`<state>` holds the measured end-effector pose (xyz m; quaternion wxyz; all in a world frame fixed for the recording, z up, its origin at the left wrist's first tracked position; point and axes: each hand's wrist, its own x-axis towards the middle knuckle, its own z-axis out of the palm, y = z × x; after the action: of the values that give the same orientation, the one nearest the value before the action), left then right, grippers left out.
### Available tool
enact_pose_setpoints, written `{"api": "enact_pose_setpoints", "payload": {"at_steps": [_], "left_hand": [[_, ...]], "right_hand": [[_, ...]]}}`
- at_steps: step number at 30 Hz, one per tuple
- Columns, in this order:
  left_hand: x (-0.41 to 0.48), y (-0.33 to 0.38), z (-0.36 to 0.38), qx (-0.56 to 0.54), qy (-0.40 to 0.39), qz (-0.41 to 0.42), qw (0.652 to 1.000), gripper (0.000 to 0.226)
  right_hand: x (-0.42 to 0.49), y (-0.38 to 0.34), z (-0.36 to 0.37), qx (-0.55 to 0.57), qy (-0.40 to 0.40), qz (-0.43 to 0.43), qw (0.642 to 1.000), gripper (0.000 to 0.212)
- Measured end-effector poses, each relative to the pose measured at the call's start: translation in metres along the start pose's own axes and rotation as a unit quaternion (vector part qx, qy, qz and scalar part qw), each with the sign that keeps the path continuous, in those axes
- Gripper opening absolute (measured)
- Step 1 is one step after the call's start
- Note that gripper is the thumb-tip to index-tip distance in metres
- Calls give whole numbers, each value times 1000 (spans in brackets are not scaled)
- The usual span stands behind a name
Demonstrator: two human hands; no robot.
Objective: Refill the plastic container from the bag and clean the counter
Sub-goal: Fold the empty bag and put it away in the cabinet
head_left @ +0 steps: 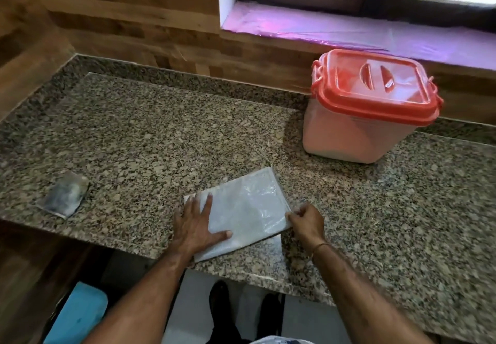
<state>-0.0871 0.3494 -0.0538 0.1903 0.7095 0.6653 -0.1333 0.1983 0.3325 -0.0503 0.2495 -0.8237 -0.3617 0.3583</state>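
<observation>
A flat, folded white woven bag point(247, 209) lies on the granite counter point(150, 134) near its front edge. My left hand point(196, 223) presses flat on the bag's left part, fingers spread. My right hand point(306, 219) pinches the bag's right edge between closed fingers. A loose string trails from the bag's far corner. The plastic container point(357, 129), translucent with white contents, stands at the back right, its red lid point(375, 86) shut and latched.
A small grey folded cloth point(64, 194) lies at the counter's left front. Wood-panelled walls border the back and left. A window sill with pink film point(349, 32) runs behind the container. A blue object point(77, 314) sits on the floor at lower left.
</observation>
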Motion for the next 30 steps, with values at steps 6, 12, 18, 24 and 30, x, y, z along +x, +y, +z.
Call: {"api": "enact_pose_setpoints", "payload": {"at_steps": [6, 12, 18, 24, 30], "left_hand": [[13, 1, -13, 29, 38, -11, 999, 129], [30, -5, -32, -112, 27, -22, 993, 93], [62, -20, -63, -480, -127, -8, 868, 58], [73, -26, -75, -538, -189, -18, 822, 59], [72, -35, -81, -568, -231, -52, 788, 53]], "right_hand": [[-38, -5, 36, 315, -133, 130, 931, 15], [-48, -26, 53, 257, -106, 102, 955, 23], [-55, -54, 22, 276, -149, 70, 947, 19], [-50, -59, 14, 275, -179, 29, 944, 22], [-49, -64, 8, 257, -174, 43, 950, 20]]}}
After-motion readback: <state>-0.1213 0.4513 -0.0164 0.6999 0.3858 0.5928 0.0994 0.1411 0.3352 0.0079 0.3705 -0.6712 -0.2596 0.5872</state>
